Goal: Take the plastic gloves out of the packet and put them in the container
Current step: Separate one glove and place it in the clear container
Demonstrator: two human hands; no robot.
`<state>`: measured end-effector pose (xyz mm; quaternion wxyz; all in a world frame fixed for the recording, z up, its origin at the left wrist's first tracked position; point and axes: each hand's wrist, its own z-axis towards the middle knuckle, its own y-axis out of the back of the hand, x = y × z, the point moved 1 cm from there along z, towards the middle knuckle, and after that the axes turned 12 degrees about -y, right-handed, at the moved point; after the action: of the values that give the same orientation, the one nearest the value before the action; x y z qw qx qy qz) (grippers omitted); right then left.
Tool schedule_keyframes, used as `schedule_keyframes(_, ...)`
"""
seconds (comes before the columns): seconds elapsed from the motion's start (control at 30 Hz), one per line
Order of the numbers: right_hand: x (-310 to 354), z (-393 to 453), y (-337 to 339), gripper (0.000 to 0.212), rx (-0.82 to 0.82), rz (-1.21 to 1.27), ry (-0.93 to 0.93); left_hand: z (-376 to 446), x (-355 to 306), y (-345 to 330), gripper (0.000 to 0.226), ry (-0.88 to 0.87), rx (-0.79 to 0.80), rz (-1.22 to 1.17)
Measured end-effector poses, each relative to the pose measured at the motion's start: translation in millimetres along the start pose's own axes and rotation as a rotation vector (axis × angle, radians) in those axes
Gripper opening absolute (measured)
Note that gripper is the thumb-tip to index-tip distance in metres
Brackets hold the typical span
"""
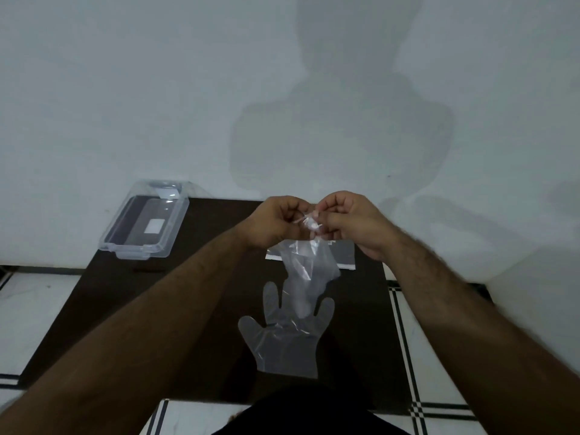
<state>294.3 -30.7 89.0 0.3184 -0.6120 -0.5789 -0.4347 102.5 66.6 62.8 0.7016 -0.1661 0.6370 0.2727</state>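
Both grips are closed together on the bunched top of a clear plastic glove (309, 262): the left hand (276, 224) and right hand (348, 222) pinch it between curled fingers, which hide the exact hold. It hangs over the dark worktop (194, 296), its lower end hard to separate from a second glove (285, 337) lying flat beneath. Behind the held glove the packet (343, 257) is mostly covered, and the open clear container (142, 222) sits well to its left at the worktop's far corner.
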Motion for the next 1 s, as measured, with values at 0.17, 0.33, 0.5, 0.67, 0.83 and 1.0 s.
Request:
schedule_keyframes(0.17,-7,9,-3,0.041,0.108,-0.148,-0.035,-15,-5,24,0.028,0.007,-0.234,-0.108)
schedule_keyframes(0.33,-8,29,-19,0.02,0.144,-0.346,-0.033,-37,-13,53,0.026,0.024,-0.391,-0.158)
schedule_keyframes(0.5,13,55,-36,0.013,0.172,-0.135,-0.073,-67,-16,89,0.008,0.067,-0.553,-0.117)
schedule_keyframes(0.67,36,85,-77,0.015,0.278,-0.018,-0.185,-85,-15,126,0.017,0.126,-0.666,-0.067)
schedule_keyframes(0.83,64,118,-127,0.019,0.225,-0.034,-0.179,-92,-18,187,0.02,0.18,-0.745,0.099)
schedule_keyframes(1.0,93,157,-187,0.015,0.164,-0.09,-0.158,-102,-1,273,0.009,0.215,-0.706,0.154)
